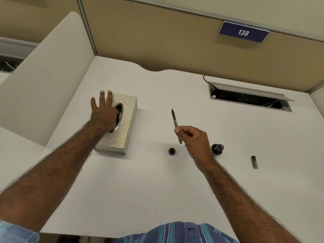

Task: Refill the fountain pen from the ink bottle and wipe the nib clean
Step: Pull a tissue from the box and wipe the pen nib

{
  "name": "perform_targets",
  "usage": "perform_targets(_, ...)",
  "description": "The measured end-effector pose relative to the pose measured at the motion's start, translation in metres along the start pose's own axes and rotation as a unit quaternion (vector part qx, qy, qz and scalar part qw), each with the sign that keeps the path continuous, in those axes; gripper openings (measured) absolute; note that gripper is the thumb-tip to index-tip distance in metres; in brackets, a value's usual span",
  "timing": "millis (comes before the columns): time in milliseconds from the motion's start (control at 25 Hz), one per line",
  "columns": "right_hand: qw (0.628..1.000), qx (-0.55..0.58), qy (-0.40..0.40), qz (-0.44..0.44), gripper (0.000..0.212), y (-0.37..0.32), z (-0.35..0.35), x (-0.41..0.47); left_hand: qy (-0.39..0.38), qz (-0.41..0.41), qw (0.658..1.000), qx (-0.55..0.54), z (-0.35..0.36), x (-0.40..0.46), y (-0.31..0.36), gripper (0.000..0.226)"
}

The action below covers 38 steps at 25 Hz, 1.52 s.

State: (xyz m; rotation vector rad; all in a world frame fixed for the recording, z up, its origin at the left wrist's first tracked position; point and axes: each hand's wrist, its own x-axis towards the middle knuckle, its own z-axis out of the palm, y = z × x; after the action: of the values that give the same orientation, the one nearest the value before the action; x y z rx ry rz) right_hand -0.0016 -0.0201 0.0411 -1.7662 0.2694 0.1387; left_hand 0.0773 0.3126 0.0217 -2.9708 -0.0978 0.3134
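Two hands work over my white surface. My left hand lies flat with fingers spread on the patterned tissue box, its thumb side at the oval opening, gripping nothing I can make out. My right hand pinches the fountain pen, nib pointing away. Beside that wrist stands the uncapped ink bottle; its lid sits to the left, the pen cap lies well right.
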Motion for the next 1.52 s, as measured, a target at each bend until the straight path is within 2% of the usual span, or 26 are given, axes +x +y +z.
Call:
perform_targets(280,1.0,0.0,0.003,-0.003,0.014,0.002,-0.004,0.0,-0.019,0.015,1.0,-0.006,-0.002,0.005,-0.005,0.015)
perform_targets(400,1.0,0.003,0.003,-0.002,0.013,0.004,-0.004,0.001,-0.043,0.037,0.998,-0.018,-0.009,0.01,-0.009,0.02)
perform_targets(640,1.0,0.009,0.005,-0.009,0.011,0.006,-0.003,0.001,-0.033,0.056,0.997,-0.03,-0.007,0.011,-0.013,0.029)
perform_targets(800,1.0,0.012,0.005,-0.006,0.012,0.008,-0.004,0.001,-0.06,0.055,0.997,-0.006,-0.004,0.01,-0.01,0.013)
perform_targets(1080,1.0,0.012,0.006,-0.001,0.014,0.01,-0.004,0.0,0.001,0.069,0.996,0.049,0.0,0.01,-0.005,0.004)
perform_targets(1240,1.0,0.012,0.008,-0.004,0.012,0.009,-0.004,0.0,0.006,0.067,0.995,0.08,-0.003,0.007,-0.001,0.014)
perform_targets(1520,1.0,0.012,0.009,-0.006,0.011,0.006,-0.006,-0.002,-0.001,0.063,0.996,0.057,-0.012,0.006,-0.001,0.01)
